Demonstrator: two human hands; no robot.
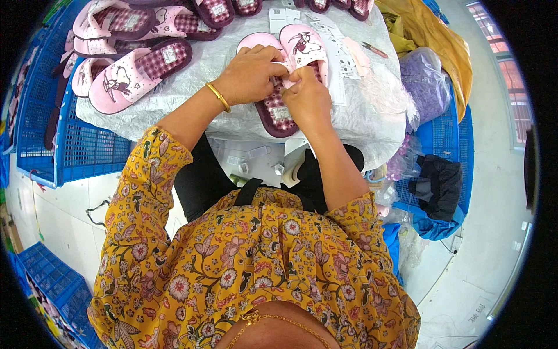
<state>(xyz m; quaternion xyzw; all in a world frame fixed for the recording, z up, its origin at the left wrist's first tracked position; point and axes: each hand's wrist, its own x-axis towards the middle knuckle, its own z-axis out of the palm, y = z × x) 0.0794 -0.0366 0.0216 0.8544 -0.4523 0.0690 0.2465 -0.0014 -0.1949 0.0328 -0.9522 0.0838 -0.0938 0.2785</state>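
A pair of pink slippers with dark plaid insoles lies side by side in front of me, toes pointing away. The right slipper (304,46) has a cartoon print on its upper; the left slipper (278,116) is partly covered by my hands. My left hand (254,74), a gold bangle at its wrist, curls its fingers over the upper of the left slipper. Beside it, my right hand (308,100) pinches the inner edge of the right slipper's upper. The fingertips of both hands meet between the slippers; anything small between them is hidden.
More pink slippers (119,81) are piled at the left of the covered table (203,70). White paper tags (331,43) and a small cutting tool (375,50) lie at the right. Blue crates (93,148) flank the table, and a purple plastic bundle (424,78) sits at right.
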